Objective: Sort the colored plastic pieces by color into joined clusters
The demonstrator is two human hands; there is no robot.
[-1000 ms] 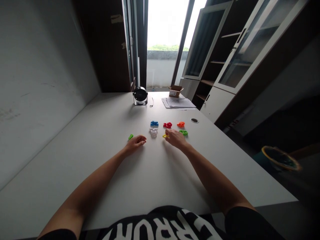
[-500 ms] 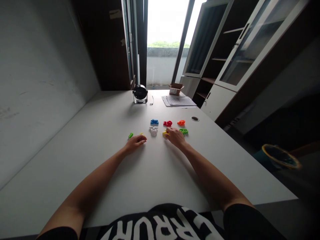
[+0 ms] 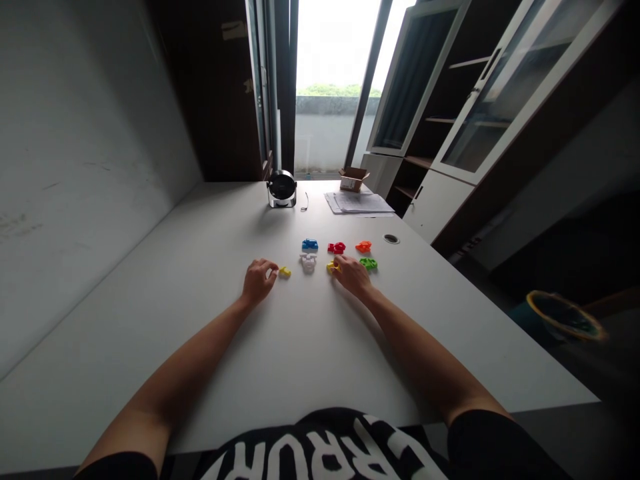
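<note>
My left hand rests on the white table with curled fingers, thumb and fingertips close together. Just right of those tips lies a small yellow piece; whether they touch it I cannot tell. Anything inside the curled fingers is hidden. My right hand has its fingers closed on another yellow toy piece, partly covered by them. Between the hands sits a white toy piece, with a blue one behind it. Beyond my right hand are red, orange and green toy pieces.
Toward the back of the table stand a round black device on a bracket, papers and an open cardboard box. A cable hole is at the right. A bin stands on the floor beyond the right edge.
My left hand has shifted left, uncovering the yellow piece. The small green piece that lay beside it at the left no longer shows. My right hand stays at its yellow toy piece.
</note>
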